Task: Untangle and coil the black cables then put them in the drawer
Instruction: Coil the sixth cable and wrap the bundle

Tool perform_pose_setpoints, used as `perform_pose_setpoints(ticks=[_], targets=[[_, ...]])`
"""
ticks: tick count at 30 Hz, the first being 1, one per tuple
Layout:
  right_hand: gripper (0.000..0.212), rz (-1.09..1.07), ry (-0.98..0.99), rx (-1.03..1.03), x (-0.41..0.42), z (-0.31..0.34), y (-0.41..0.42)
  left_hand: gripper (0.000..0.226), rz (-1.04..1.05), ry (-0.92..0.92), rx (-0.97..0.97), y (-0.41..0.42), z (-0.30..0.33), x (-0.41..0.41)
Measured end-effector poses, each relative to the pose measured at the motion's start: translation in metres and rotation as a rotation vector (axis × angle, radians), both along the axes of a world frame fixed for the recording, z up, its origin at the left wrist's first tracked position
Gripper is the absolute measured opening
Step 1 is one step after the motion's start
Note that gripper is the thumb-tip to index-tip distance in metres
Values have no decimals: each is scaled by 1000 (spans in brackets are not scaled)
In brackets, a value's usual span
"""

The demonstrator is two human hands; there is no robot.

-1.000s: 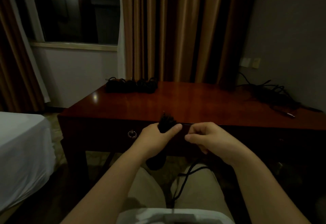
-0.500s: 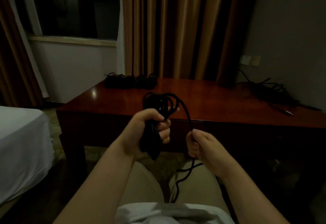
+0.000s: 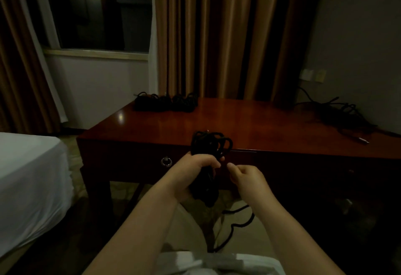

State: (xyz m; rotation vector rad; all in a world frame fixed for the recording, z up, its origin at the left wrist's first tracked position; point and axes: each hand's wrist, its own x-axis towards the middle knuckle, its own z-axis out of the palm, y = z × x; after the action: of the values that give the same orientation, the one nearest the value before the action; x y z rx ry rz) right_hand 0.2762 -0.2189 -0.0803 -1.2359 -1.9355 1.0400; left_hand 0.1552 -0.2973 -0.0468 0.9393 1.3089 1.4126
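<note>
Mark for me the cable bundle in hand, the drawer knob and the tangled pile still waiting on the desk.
cable bundle (image 3: 211, 144): head view, on the loops above the left hand.
drawer knob (image 3: 166, 161): head view, on the metal ring.
tangled pile (image 3: 345, 115): head view, mid-heap, far right of the desk.

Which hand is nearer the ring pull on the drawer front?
Left. The left hand grips the cable coil just right of the ring pull; the right hand is farther right.

a dark red wooden desk (image 3: 249, 123) spans mid-frame, bearing coiled black cables (image 3: 166, 102) at its upper left corner and a tangled cable heap (image 3: 340, 115) at right.
</note>
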Motion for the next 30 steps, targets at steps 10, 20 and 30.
perform_pose_setpoints(ticks=[10,20,30], targets=[[47,484,87,-160,9,-22,-27,22,560,-407,518,14,49,-10],[21,435,-114,80,45,68,-13,46,395,976,-98,29,-12,-21],[28,262,281,26,35,63,-3,28,-249,308,-18,4,-4,13]])
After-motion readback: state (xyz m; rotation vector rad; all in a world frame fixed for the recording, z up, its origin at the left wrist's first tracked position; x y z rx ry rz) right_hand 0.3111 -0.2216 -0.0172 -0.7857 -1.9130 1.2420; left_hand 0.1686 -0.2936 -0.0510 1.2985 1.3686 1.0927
